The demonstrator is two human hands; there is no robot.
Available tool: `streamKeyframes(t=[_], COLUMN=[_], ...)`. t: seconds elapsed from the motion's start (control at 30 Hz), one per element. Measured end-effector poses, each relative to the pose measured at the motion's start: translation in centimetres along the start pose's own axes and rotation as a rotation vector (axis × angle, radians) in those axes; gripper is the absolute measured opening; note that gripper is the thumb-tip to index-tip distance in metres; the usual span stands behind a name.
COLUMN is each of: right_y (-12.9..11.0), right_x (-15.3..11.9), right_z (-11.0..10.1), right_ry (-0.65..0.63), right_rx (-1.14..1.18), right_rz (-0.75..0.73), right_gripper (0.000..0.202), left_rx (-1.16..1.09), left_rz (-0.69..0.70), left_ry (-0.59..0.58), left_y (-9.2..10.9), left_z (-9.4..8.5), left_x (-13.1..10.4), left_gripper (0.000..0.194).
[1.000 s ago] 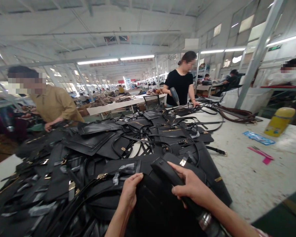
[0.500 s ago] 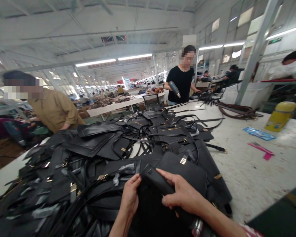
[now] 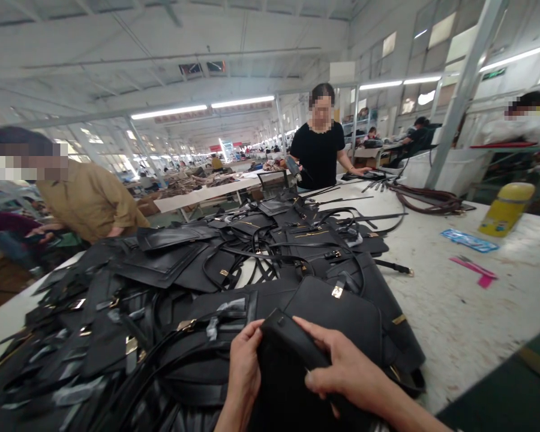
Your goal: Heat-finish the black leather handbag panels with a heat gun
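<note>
My right hand [image 3: 337, 366] is wrapped around the thick handle of a black heat gun [image 3: 292, 336]. Its far end runs down out of view at the bottom edge. Close to the handle's end, my left hand [image 3: 245, 363] has thumb and fingers pinched on the edge of a black bag piece [image 3: 276, 384]; dark material hides the exact grip. Just beyond my hands lies a black bag [image 3: 335, 318] with a gold clasp [image 3: 337, 292].
Black bags and straps [image 3: 162, 270] are heaped across the white table [image 3: 436, 300]. To the right lie pink-handled snippers [image 3: 474, 270], a blue packet [image 3: 470, 240], a yellow bottle [image 3: 506, 210] and brown straps [image 3: 427, 201]. Co-workers stand left [image 3: 90, 198] and across [image 3: 319, 147].
Both my hands have shifted slightly right and down in view, with the heat gun. Its silver tip has dropped almost out of sight. The co-worker across has turned and lowered their tool.
</note>
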State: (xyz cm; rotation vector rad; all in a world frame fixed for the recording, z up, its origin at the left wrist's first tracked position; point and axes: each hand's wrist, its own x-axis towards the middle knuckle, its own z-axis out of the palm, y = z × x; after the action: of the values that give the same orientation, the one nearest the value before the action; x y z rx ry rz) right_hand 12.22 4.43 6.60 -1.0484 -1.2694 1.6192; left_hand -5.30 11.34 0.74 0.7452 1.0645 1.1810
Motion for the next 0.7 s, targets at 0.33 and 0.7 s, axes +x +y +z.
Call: streamKeyframes(t=[0.33, 0.7], right_y=[-1.5, -0.2], right_x=[-0.7, 1.3], right_z=[-1.2, -0.8], right_ry=[0.054, 0.099], right_rx=[-0.029, 0.011], right_rz=[-0.040, -0.060], right_gripper=[0.080, 0.082], left_rx=[0.017, 0.052], left_rz=[-0.057, -0.062], left_ry=[-0.013, -0.074], left_y=[0.6, 0.5], left_z=[-0.2, -0.5], left_x=[0.1, 0.1], left_gripper=[0.024, 0.024])
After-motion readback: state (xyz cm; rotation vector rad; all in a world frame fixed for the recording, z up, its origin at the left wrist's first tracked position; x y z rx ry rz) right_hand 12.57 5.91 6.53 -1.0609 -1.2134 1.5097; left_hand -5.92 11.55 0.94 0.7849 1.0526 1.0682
